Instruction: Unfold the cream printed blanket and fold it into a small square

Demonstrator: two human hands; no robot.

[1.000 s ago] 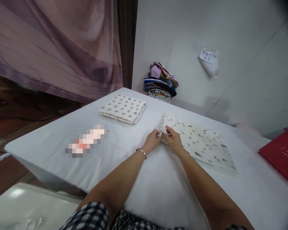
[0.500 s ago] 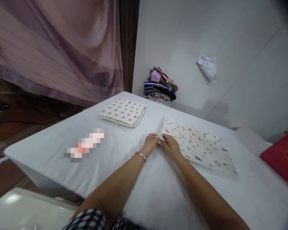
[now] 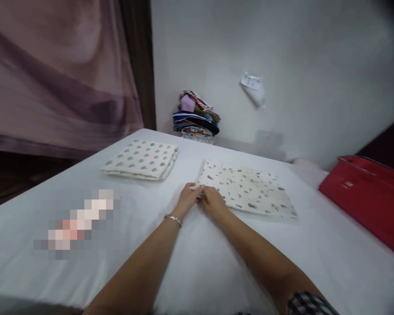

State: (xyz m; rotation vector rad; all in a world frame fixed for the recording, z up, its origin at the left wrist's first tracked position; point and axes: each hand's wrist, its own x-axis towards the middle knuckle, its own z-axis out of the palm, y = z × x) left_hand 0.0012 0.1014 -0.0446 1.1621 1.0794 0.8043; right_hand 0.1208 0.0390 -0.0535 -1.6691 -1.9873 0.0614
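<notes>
A white cloth with small dark prints [image 3: 249, 188] lies folded flat on the white-covered table [image 3: 124, 271]. At its near left corner my left hand [image 3: 188, 199], with a silver bracelet at the wrist, pinches the edge. My right hand [image 3: 213, 201] is closed on the same corner, touching my left hand; its fingertips are partly hidden. To the left, a second folded white cloth with grey prints [image 3: 142, 159] lies apart from both hands.
A red bag [image 3: 364, 192] is on the table's right side. Behind the table rises a stack of folded clothes [image 3: 197, 116]. A labelled plastic pouch [image 3: 253, 89] hangs on the wall. A pixelated patch [image 3: 79, 223] covers something at left. A pinkish curtain [image 3: 52, 78] hangs at the left.
The view has turned to the right, so the scene sits further left and more of the red bag shows. Both hands remain at the printed cloth's corner, now closer together.
</notes>
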